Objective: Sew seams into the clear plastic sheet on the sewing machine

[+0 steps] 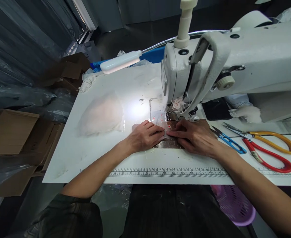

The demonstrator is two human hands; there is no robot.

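Note:
My left hand (145,135) and my right hand (193,136) lie side by side on the white sewing table (91,155), fingertips meeting over a small clear plastic piece with red print (167,127) just in front of the needle area. Both hands have their fingers curled and pressed down on that piece. The white sewing machine (229,62) stands right behind them, its head directly above the piece. A lit lamp on a flexible neck (120,61) shines on the spot left of the needle.
Red-and-yellow handled scissors (267,148) and small blue thread snips (228,140) lie to the right. A pale see-through bag (102,114) rests at left. A ruler strip (165,172) runs along the front edge. Cardboard boxes (9,132) stand left; a purple basket (234,205) sits below.

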